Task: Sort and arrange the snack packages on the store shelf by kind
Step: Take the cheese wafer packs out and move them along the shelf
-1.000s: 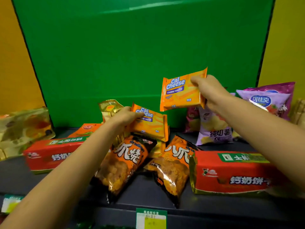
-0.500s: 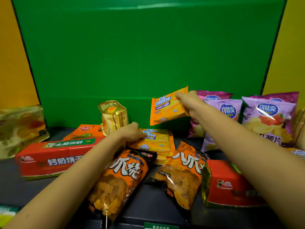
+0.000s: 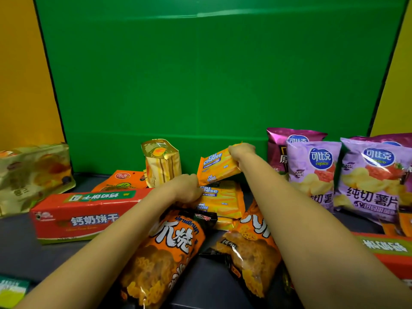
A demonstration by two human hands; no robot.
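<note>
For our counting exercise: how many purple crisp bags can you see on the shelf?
3: a darker one at the back, a lilac one in front of it, another lilac one at the right edge. More may hide behind.

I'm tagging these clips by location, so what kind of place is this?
Probably a store shelf, possibly a mock-up. Packaged snacks crowd a dark shelf: purple chip bags, a red biscuit box, Cal Cheese wafer packs. A label sits at the front edge, but the plain green backdrop looks staged.

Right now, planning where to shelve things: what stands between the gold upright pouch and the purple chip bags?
In the head view, the Cal Cheese pack held by the right hand sits there, tilted above the Cal Cheese stack.
</note>
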